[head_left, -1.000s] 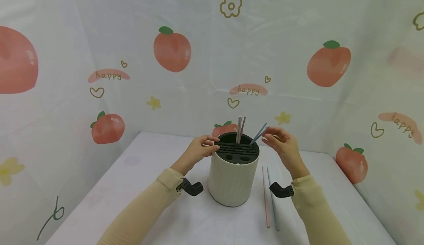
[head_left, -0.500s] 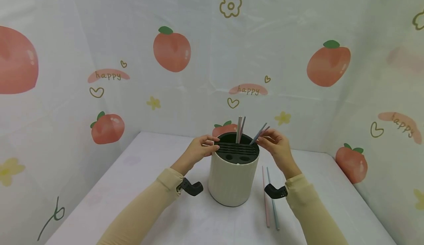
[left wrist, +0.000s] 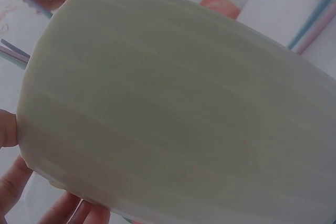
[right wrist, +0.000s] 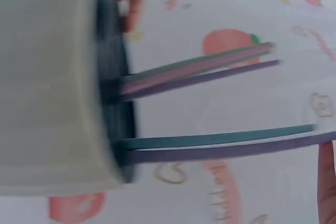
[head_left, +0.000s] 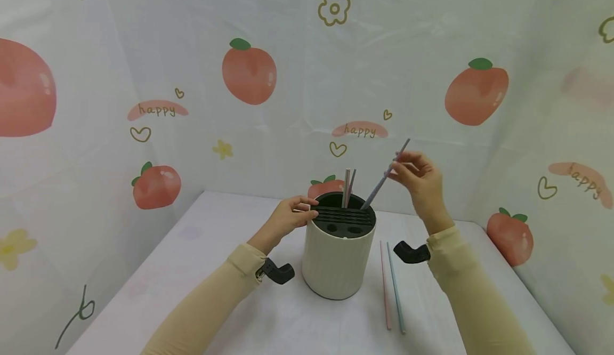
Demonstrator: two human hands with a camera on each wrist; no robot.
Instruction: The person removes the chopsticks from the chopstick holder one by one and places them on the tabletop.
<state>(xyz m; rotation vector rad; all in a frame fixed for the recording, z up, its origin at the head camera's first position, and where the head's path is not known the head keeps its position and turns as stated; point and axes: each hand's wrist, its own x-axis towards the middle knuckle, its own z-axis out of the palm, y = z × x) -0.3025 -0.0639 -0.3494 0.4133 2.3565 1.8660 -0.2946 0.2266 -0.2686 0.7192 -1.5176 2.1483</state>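
A cream cylindrical utensil holder (head_left: pixel 336 264) with a black slotted top stands upright on the table. My left hand (head_left: pixel 290 214) grips its left rim, thumb and fingers at the edge. My right hand (head_left: pixel 418 182) pinches the upper part of a purple chopstick (right wrist: pixel 220 153), which slants out of the holder's right side. Close beside that one leans a teal chopstick (right wrist: pixel 220 138), its upper end free. Another group, with pale green, pink (right wrist: pixel 194 68) and purple chopsticks, stands in the back opening. Their lower ends are hidden inside the holder.
On the white table (head_left: pixel 192 269), right of the holder, a pink chopstick (head_left: pixel 386 291) and a blue chopstick (head_left: pixel 396 291) lie side by side. A curtain (head_left: pixel 288 147) printed with peaches hangs behind and at both sides.
My right hand dips toward the holder, then rises up and right, drawing the purple chopstick higher above the teal one. My left hand stays in place at the rim.
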